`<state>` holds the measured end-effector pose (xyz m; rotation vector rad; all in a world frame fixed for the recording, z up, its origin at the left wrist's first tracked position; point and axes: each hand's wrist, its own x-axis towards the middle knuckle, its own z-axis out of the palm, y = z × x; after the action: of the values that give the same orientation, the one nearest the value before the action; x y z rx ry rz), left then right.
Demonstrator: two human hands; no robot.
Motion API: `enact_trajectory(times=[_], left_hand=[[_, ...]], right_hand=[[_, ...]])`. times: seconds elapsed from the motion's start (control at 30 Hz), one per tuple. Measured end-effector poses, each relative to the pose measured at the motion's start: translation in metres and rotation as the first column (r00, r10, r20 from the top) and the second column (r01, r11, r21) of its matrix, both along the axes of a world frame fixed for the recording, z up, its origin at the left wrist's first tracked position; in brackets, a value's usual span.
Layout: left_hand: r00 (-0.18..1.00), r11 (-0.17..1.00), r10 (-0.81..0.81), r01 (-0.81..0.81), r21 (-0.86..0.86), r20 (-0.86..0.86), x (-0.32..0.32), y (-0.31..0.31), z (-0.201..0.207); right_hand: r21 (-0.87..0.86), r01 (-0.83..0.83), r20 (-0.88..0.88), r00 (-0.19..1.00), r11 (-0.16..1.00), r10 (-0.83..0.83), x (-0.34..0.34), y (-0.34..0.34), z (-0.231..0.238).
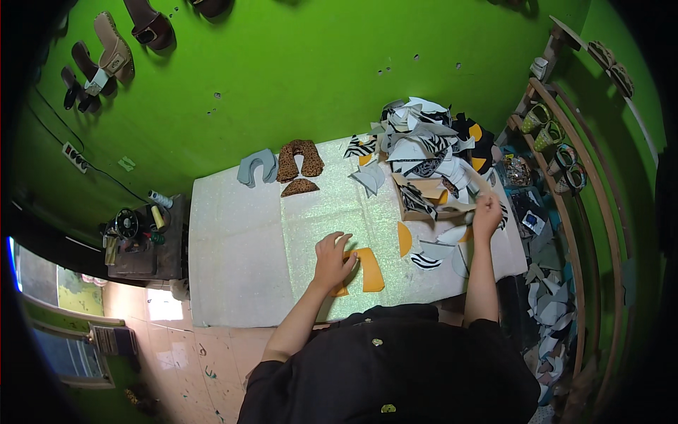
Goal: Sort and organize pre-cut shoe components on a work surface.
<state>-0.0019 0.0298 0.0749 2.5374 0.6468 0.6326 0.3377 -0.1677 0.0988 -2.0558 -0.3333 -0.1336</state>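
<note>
On the table, a yellow-orange U-shaped cut piece (pixel 372 272) lies close to my body. My left hand (pixel 332 263) is over its left side, fingers apart and slightly curved, partly covering it. At the right, my right hand (pixel 486 212) is at the edge of a heap of cut scraps (pixel 424 145). Its fingers are closed on a beige strip (pixel 475 177), slightly blurred. Between the hands lie a yellow half-round piece (pixel 405 239), a zebra-striped piece (pixel 426 262) and grey pieces (pixel 438 249).
Grey (pixel 257 168) and leopard-print U-shaped pieces (pixel 300 157) lie at the table's back, near a leopard half-round (pixel 301 186). A sewing machine (pixel 127 225) stands left. Right are a wooden rack (pixel 565 169) with sandals and floor scraps (pixel 552 307). More sandals (pixel 113 53) hang on the wall.
</note>
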Motion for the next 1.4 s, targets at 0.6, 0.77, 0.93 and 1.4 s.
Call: enact_trajectory(times=[0.6, 0.77, 0.93, 1.4], left_hand=[[0.909, 0.971, -0.011, 0.110, -0.214, 0.417, 0.003, -0.015, 0.112], [0.970, 0.766, 0.030, 0.133, -0.629, 0.242, -0.031, -0.005, 0.113], [0.954, 0.750, 0.225, -0.039, -0.661, 0.200, -0.051, -0.006, 0.090], [0.907, 0.612, 0.372, -0.400, -0.682, -0.198, -0.064, -0.003, -0.046]], right_hand=[[0.015, -0.798, -0.090, 0.599, 0.603, 0.795, -0.168, 0.053, 0.122], [-0.439, -0.719, 0.025, 0.589, 0.538, 0.808, -0.159, 0.063, 0.095], [0.130, -0.881, -0.083, 0.447, 0.454, 0.891, -0.155, 0.082, 0.018], [-0.212, -0.671, -0.297, 0.737, 0.710, 0.608, -0.205, 0.086, -0.088]])
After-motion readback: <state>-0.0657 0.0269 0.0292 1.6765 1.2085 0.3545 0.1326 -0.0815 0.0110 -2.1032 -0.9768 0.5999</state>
